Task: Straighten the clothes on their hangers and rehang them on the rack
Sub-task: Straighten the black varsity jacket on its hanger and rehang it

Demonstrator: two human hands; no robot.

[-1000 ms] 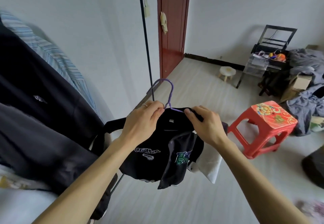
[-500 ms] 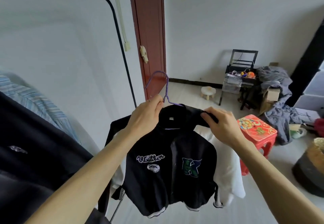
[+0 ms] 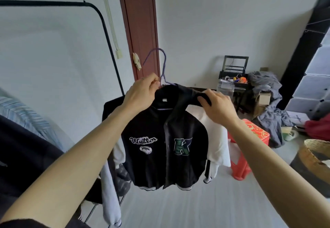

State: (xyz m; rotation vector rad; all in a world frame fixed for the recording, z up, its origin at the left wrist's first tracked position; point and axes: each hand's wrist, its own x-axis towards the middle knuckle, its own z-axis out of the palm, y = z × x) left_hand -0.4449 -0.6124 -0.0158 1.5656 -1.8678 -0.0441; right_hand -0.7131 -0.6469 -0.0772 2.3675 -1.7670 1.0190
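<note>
Two hands show: left hand (image 3: 141, 95) and right hand (image 3: 217, 106). One black jacket (image 3: 160, 147), one purple hanger (image 3: 165, 63), one black rack (image 3: 53, 3), one striped shirt (image 3: 23, 115), one red stool (image 3: 257, 133), one woven basket (image 3: 314, 154), one red-brown door (image 3: 141, 22).

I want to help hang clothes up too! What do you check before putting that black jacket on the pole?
1. Left hand grips the hanger at its neck: ok.
2. Hook free of cloth: ok.
3. Jacket front hangs flat, patches showing: ok.
4. Shoulder cloth under the right hand lies smooth: not ok, it is bunched in the fingers.
5. Hook raised to the rack bar: not ok, it sits lower and off to the right.
</note>
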